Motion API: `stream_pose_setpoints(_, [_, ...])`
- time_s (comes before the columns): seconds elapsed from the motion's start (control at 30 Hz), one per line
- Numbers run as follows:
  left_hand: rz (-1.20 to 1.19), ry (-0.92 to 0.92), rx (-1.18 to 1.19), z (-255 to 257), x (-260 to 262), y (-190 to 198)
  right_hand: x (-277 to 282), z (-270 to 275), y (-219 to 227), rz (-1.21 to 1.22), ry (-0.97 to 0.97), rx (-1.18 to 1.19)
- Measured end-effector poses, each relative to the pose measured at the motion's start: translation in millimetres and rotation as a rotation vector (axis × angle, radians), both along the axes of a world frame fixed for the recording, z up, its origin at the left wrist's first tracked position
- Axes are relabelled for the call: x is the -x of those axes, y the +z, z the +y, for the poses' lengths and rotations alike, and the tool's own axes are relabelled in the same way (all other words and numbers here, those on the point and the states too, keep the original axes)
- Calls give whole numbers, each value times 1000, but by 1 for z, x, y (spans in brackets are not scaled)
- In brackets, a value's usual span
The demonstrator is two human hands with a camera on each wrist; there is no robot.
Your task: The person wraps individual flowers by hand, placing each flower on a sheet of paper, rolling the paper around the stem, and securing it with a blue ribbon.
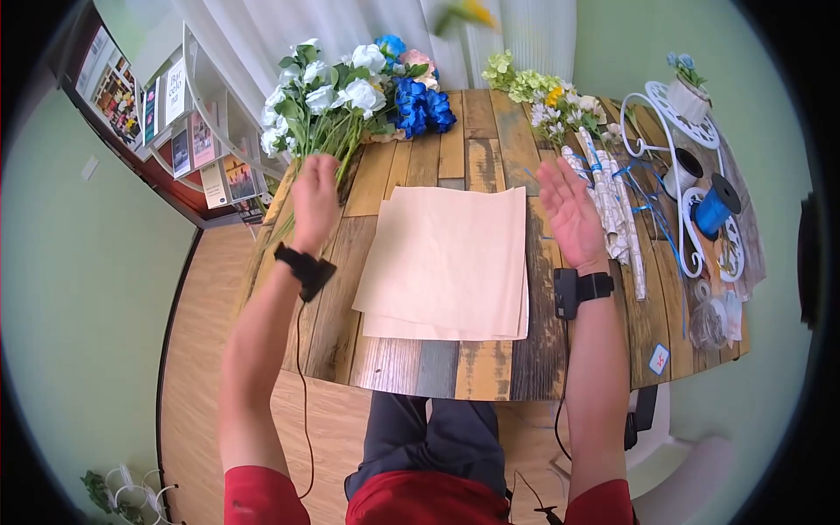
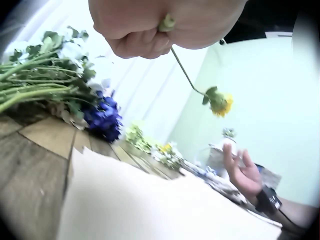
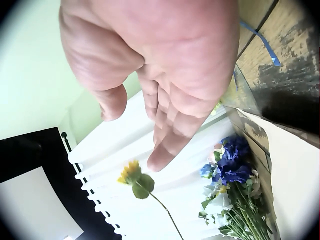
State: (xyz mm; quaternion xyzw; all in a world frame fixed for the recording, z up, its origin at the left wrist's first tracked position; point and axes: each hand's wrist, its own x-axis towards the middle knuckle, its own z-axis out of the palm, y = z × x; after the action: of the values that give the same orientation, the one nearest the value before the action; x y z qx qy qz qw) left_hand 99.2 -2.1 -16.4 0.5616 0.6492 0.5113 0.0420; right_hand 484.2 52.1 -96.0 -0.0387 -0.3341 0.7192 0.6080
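My left hand (image 1: pixel 316 199) is raised over the left side of the table, its fingers curled round the thin green stem (image 2: pixel 182 70) of a yellow flower. The bloom (image 2: pixel 220 102) leans away from the fist, and its cut stem end pokes out at the palm side. In the head view the yellow bloom (image 1: pixel 472 12) is a blur at the top edge. My right hand (image 1: pixel 573 210) hovers by the paper's right side, palm up with fingers extended, holding nothing. Between the hands lie stacked sheets of beige paper (image 1: pixel 446 262), slightly fanned at the lower edge.
White flowers (image 1: pixel 337 92) with long stems and blue hydrangeas (image 1: pixel 423 107) lie at the back left. Pale green blooms (image 1: pixel 532 85) are at the back right. Patterned paper rolls (image 1: pixel 615 219), a blue ribbon spool (image 1: pixel 716 206) and a white metal stand (image 1: pixel 678 114) line the right side.
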Motion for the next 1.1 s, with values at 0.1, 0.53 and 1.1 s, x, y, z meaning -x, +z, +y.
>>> stream_pose_setpoints(0.1, [96,178,-70,47,63,-4,3,3,-5,-106,-83,65])
stream_pose_setpoints(0.53, [579,446,278,50,101,-51,1,12,-31,-325,-235,382])
stream_pose_setpoints(1.1, [478,488,-12,46,92,-33,-69,54,9,-1297,-1197,-67])
